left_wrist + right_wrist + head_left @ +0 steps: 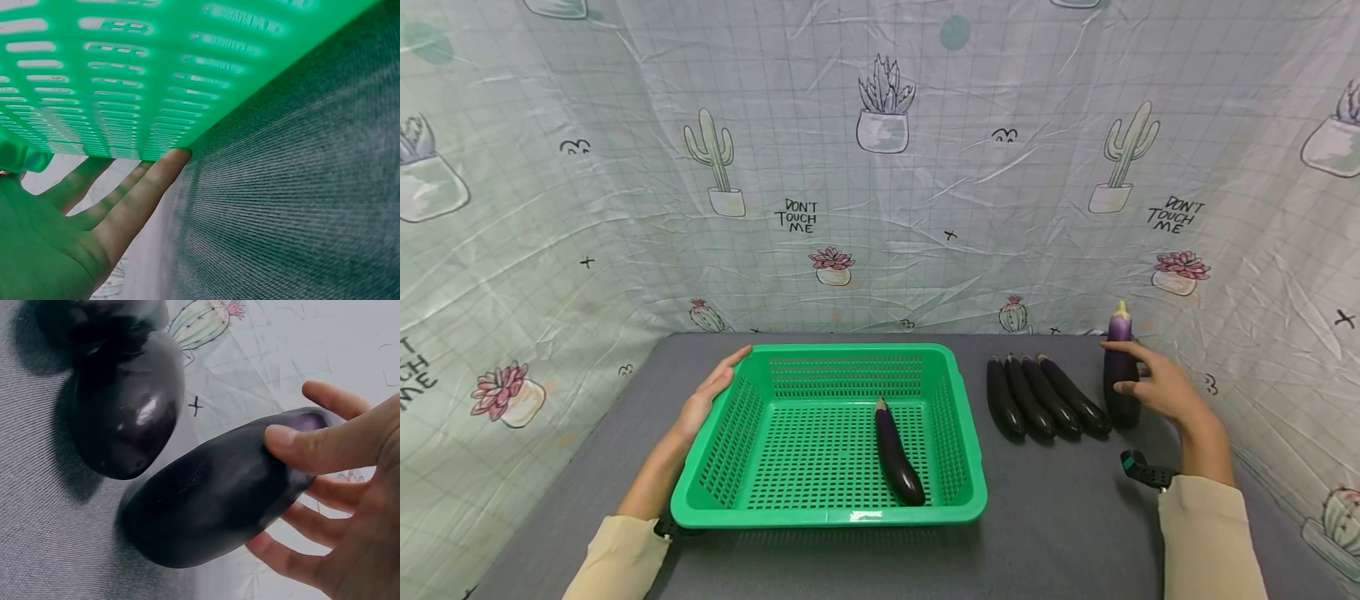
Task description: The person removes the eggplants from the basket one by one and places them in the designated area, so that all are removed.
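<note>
My right hand [1167, 390] holds a dark purple eggplant [1121, 402] at the far right, its pale stem end pointing up. In the right wrist view the thumb lies across this eggplant [206, 494], with the fingers on its other side. My left hand [702, 406] rests along the left side of a green plastic basket [842, 350]. Its straight fingers [140, 200] touch the slotted outer wall in the left wrist view. One eggplant [897, 458] lies inside the basket, toward its right side.
Several more eggplants [1032, 396] lie side by side on the grey tabletop [1045, 517], between the basket and my right hand. A wrinkled cloth [925, 200] printed with potted plants hangs behind the table and along both sides.
</note>
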Demonstrator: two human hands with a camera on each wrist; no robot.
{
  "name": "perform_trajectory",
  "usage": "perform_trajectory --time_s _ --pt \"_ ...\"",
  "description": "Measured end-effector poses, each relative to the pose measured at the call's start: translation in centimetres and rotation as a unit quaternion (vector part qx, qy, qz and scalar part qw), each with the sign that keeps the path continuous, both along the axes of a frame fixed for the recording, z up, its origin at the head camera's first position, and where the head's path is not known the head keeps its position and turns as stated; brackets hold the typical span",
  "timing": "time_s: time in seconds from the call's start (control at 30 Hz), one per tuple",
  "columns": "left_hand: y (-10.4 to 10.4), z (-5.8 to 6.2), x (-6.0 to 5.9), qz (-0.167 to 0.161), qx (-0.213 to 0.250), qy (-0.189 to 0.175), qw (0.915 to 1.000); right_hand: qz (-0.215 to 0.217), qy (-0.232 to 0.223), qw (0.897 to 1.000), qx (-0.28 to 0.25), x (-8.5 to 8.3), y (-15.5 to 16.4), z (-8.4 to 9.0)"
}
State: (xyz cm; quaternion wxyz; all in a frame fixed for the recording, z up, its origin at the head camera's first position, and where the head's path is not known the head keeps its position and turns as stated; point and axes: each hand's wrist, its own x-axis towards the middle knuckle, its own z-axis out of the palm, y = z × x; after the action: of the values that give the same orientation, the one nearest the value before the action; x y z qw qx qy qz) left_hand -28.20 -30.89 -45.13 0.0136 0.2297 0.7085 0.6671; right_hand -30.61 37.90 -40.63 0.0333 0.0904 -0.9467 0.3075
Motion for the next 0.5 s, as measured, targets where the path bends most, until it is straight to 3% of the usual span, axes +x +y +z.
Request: perform_trajectory --time_s 0.5 --pt "0.0 -0.1 -0.2 0.013 -0.022 0.002 0.9997 -0.004 0.017 1.0 0.007 -0.8 -0.1 -2.1"
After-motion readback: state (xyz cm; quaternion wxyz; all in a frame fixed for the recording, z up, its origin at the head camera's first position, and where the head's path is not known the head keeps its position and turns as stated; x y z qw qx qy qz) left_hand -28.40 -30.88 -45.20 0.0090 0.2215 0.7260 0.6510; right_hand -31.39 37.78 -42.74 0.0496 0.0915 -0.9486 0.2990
